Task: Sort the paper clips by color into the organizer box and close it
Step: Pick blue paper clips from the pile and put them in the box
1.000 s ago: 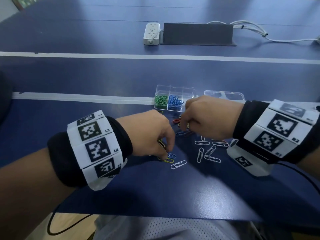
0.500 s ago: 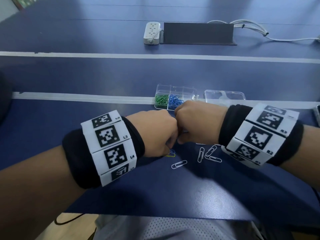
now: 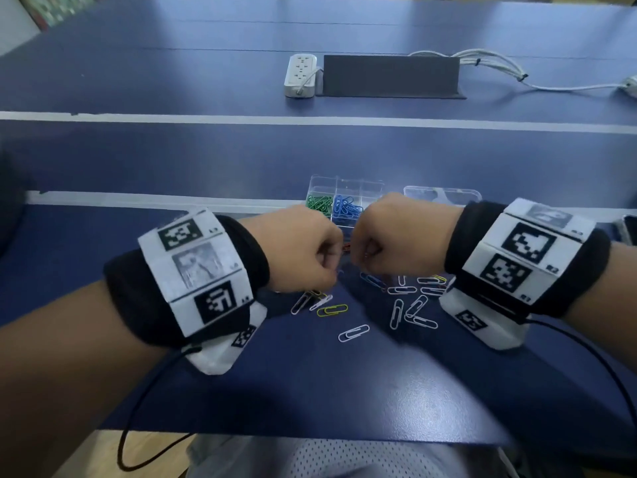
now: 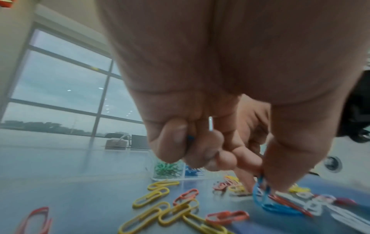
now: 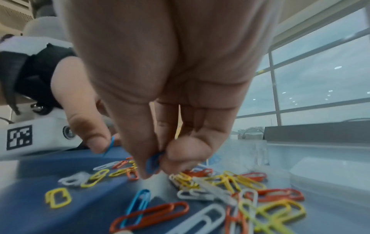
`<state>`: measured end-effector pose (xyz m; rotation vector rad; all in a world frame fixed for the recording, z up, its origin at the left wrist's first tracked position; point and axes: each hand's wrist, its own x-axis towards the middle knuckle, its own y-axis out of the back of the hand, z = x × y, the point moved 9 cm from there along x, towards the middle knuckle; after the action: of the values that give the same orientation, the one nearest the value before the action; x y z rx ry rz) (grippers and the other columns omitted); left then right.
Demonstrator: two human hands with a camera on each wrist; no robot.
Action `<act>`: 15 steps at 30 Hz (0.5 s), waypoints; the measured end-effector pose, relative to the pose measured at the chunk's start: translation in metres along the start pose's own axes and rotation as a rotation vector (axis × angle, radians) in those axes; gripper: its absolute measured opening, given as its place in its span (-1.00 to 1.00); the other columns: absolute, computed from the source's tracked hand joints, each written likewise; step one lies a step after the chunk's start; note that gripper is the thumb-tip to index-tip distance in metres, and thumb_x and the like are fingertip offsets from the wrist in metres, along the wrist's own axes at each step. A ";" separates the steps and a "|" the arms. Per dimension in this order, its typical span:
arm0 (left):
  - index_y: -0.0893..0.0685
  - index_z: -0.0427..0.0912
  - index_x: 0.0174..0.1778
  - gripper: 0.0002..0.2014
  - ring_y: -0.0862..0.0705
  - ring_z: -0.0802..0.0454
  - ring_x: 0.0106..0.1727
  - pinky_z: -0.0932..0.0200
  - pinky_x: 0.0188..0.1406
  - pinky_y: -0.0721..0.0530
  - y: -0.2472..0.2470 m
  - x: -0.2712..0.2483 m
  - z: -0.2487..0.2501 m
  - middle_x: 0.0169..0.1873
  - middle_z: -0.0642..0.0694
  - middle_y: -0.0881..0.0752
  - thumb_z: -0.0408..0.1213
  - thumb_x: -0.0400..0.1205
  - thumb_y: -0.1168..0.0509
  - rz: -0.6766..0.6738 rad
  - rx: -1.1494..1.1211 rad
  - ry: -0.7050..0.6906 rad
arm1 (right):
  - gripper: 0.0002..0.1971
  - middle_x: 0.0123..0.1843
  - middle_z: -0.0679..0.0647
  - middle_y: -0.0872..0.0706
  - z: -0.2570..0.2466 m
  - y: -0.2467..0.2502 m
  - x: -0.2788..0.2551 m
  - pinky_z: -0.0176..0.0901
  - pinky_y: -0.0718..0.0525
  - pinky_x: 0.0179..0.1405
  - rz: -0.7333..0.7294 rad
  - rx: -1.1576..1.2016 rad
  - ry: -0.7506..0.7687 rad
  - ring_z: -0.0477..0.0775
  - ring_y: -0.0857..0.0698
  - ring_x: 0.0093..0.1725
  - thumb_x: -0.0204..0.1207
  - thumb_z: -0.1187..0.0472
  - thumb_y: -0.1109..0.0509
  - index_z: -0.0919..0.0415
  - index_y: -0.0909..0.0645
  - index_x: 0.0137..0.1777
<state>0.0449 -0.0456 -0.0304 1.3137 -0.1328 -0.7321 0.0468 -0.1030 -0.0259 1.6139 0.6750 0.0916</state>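
Observation:
The clear organizer box (image 3: pixel 358 188) lies open behind my hands, with green clips (image 3: pixel 319 203) and blue clips (image 3: pixel 346 208) in two compartments. Its lid (image 3: pixel 443 196) lies flat to the right. Loose paper clips (image 3: pixel 410 307) in white, yellow, red and blue are scattered under and in front of my hands. My left hand (image 3: pixel 303 250) is curled; its thumb and a finger pinch a blue clip (image 4: pixel 260 190) that hangs tangled with a red one. My right hand (image 3: pixel 396 236), close beside it, pinches another blue clip (image 5: pixel 153 163) between thumb and fingertips just above the pile.
A white power strip (image 3: pixel 300 74) and a dark cable cover (image 3: pixel 391 75) with white cables (image 3: pixel 499 69) lie far back on the blue table (image 3: pixel 172 160). The table's near edge (image 3: pixel 310 434) runs just above my lap. A dark object (image 3: pixel 629 229) peeks in at the right edge.
My left hand rose from the clips on the table and met my right hand. Both fists touched half a second ago and now stand slightly apart, each holding a blue clip.

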 end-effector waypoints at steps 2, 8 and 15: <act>-0.58 -0.04 -0.33 -0.92 -0.53 0.23 -0.44 0.32 -0.40 -0.48 0.009 0.002 -0.007 -0.51 0.08 -0.59 -0.19 0.41 -0.37 0.038 -0.057 0.040 | -0.75 -0.24 0.06 -0.77 0.001 0.002 -0.001 -0.12 -0.70 -0.08 -0.004 0.004 -0.001 0.16 -0.70 -0.14 0.37 0.32 -0.28 0.06 -0.79 -0.18; -0.60 0.01 -0.27 -0.92 -0.50 0.28 -0.44 0.36 -0.35 -0.47 0.034 0.017 -0.010 -0.46 0.11 -0.60 -0.27 0.44 -0.35 0.145 -0.134 0.056 | -0.76 -0.31 0.05 -0.51 -0.004 -0.010 0.001 -0.15 -0.58 -0.16 -0.055 -0.146 -0.035 0.20 -0.65 -0.06 0.41 0.05 -0.47 0.17 -0.74 -0.01; -0.74 -0.06 -0.10 -0.83 -0.51 0.31 -0.41 0.32 -0.36 -0.45 0.060 0.048 -0.010 -0.42 0.15 -0.60 -0.35 0.49 -0.30 0.268 -0.144 0.083 | -0.62 -0.53 0.02 -0.37 -0.004 -0.014 -0.002 -0.16 -0.61 -0.29 -0.050 -0.139 -0.075 0.22 -0.53 -0.29 0.34 0.11 -0.42 0.19 -0.34 -0.56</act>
<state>0.1118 -0.0601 0.0068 1.1596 -0.1825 -0.4505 0.0382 -0.1001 -0.0370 1.4595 0.6366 0.0402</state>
